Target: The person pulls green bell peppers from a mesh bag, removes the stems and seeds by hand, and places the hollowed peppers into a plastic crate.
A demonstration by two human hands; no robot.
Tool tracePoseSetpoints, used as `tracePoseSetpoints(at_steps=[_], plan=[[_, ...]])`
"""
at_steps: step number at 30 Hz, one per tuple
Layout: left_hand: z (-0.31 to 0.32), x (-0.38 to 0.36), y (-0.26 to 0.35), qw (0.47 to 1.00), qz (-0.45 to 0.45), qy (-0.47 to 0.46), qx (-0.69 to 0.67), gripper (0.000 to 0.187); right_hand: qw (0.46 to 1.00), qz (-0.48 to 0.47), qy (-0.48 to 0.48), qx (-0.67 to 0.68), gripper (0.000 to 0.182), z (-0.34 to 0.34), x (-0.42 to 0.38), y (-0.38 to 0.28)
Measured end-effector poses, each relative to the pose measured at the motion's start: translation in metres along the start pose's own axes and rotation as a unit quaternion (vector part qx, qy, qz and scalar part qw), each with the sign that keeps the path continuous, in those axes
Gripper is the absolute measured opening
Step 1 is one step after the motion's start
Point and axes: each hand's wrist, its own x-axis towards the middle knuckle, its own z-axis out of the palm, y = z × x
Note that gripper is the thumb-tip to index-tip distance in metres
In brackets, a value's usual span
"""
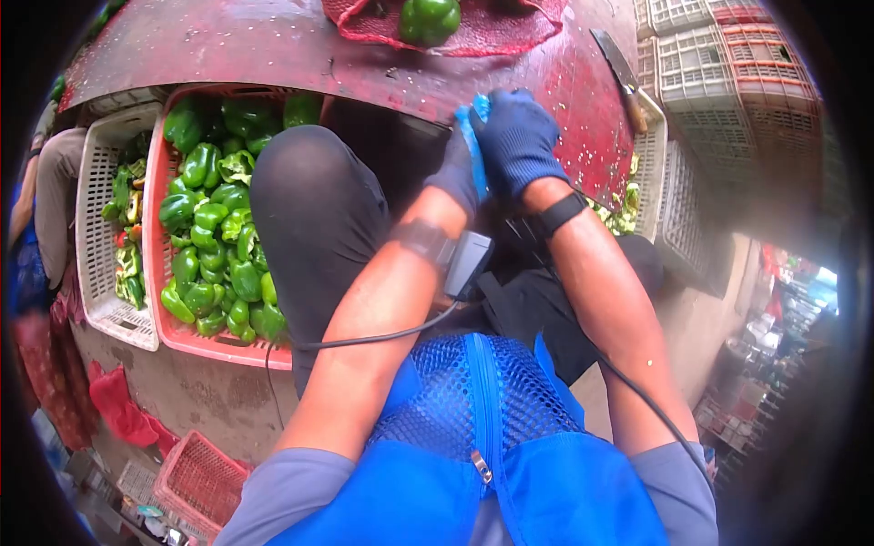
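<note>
Your left hand (458,170) and right hand (517,136) meet at the table (228,50) edge, apparently working together; I can't tell their grip. Reaching the green pepper (429,20) on red netting (499,38) calls for freeing one.

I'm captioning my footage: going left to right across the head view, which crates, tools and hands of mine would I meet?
White crate → orange crate → left hand → right hand → knife → stacked crates

Glossy, smooth peppers (209,217); matt knitted cloth gloves (517,138); plastic crate (218,349); wooden knife handle (636,115), metal blade (614,60)
</note>
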Motion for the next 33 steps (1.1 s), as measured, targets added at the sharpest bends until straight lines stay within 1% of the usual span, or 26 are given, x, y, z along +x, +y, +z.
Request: tracePoseSetpoints(at_steps=[1, 2, 3, 4, 6, 7, 8, 9, 10, 11, 12, 14, 15, 16, 19, 20, 21, 22, 23, 24, 26, 27, 28, 30, 31, 33], plan=[[-0.005, 0.002, 0.050, 0.958, -0.002, -0.055, 0.281, 0.017, 1.000, 0.001, -0.002, -0.012, 0.039, 0.002, 0.003, -0.002], [-0.007, 0.007, 0.093, 0.834, 0.007, -0.102, 0.543, 0.017, 1.000, -0.001, 0.006, -0.023, 0.039, 0.000, 0.011, -0.005], [-0.006, 0.010, 0.094, 0.877, 0.026, -0.030, 0.479, 0.021, 1.000, -0.001, 0.007, -0.018, 0.038, -0.002, 0.014, -0.008], [-0.006, 0.010, 0.093, 0.876, 0.031, -0.032, 0.480, 0.021, 1.000, 0.001, 0.012, -0.016, 0.038, -0.003, 0.015, -0.008], [-0.007, 0.007, 0.100, 0.824, 0.083, -0.087, 0.553, 0.025, 1.000, 0.004, 0.009, 0.001, 0.039, -0.004, 0.013, -0.007], [-0.007, 0.006, 0.097, 0.822, 0.088, -0.087, 0.555, 0.025, 1.000, 0.002, 0.011, 0.016, 0.038, -0.007, 0.011, -0.005], [-0.007, 0.002, 0.084, 0.984, -0.042, -0.073, 0.159, 0.031, 1.000, 0.003, 0.015, 0.017, 0.038, -0.011, 0.007, -0.002], [-0.009, -0.004, 0.067, 0.948, -0.163, -0.045, -0.271, 0.038, 0.997, 0.010, 0.030, 0.073, 0.038, -0.015, 0.002, 0.002], [-0.009, -0.010, 0.050, 0.720, -0.251, -0.009, -0.647, 0.046, 0.991, 0.017, 0.044, 0.128, 0.039, -0.018, -0.002, 0.007], [-0.011, -0.013, 0.028, 0.624, -0.161, -0.177, -0.744, 0.059, 0.982, 0.009, 0.070, 0.178, 0.033, -0.013, -0.006, 0.015], [-0.007, -0.015, 0.044, 0.623, -0.161, -0.179, -0.744, 0.059, 0.982, 0.011, 0.070, 0.177, 0.033, -0.005, -0.008, 0.029], [-0.001, -0.022, 0.073, 0.763, -0.333, -0.010, -0.554, 0.056, 0.905, -0.012, 0.088, 0.415, 0.024, 0.008, -0.011, 0.050], [-0.003, -0.024, 0.068, 0.751, -0.353, -0.007, -0.558, 0.051, 0.842, 0.012, 0.066, 0.535, 0.023, 0.015, -0.015, 0.054], [-0.003, -0.026, 0.065, 0.754, -0.354, -0.010, -0.554, 0.051, 0.839, 0.012, 0.071, 0.539, 0.023, 0.018, -0.019, 0.062], [-0.005, -0.033, 0.066, 0.790, -0.324, -0.008, -0.521, 0.044, 0.855, -0.100, 0.014, 0.508, 0.035, -0.001, -0.031, 0.077], [-0.009, -0.034, 0.070, 0.896, -0.280, -0.029, -0.344, 0.040, 0.853, -0.097, 0.022, 0.512, 0.035, -0.010, -0.034, 0.081], [-0.012, -0.035, 0.077, 0.962, -0.222, -0.049, -0.153, 0.036, 0.870, -0.102, -0.023, 0.481, 0.039, -0.019, -0.038, 0.084], [-0.010, -0.035, 0.083, 0.985, -0.151, -0.069, 0.044, 0.032, 0.884, -0.107, -0.066, 0.450, 0.043, -0.025, -0.040, 0.088], [-0.001, -0.037, 0.107, 0.983, -0.060, -0.075, 0.159, 0.028, 0.856, -0.120, -0.096, 0.494, 0.055, -0.027, -0.042, 0.093], [-0.001, -0.034, 0.105, 0.981, -0.056, -0.081, 0.165, 0.028, 0.854, -0.120, -0.088, 0.498, 0.055, -0.031, -0.043, 0.096], [-0.002, -0.031, 0.099, 0.978, -0.208, 0.004, -0.013, 0.026, 0.817, -0.151, -0.120, 0.543, 0.067, -0.035, -0.047, 0.102], [0.000, -0.030, 0.098, 0.989, -0.137, 0.012, 0.052, 0.024, 0.854, -0.195, -0.090, 0.473, 0.079, -0.031, -0.044, 0.106], [0.001, -0.027, 0.098, 0.989, -0.137, 0.008, 0.059, 0.024, 0.852, -0.194, -0.085, 0.479, 0.079, -0.031, -0.045, 0.108], [0.012, -0.015, 0.127, 0.935, -0.346, 0.073, -0.007, 0.026, 0.890, -0.220, -0.045, 0.397, 0.086, -0.039, -0.050, 0.103], [0.017, -0.013, 0.137, 0.949, -0.297, 0.030, 0.096, 0.029, 0.881, -0.226, -0.014, 0.416, 0.087, -0.038, -0.049, 0.103], [0.014, -0.009, 0.128, 0.965, -0.247, 0.003, 0.091, 0.032, 0.882, -0.221, 0.000, 0.416, 0.084, -0.046, -0.047, 0.105]])
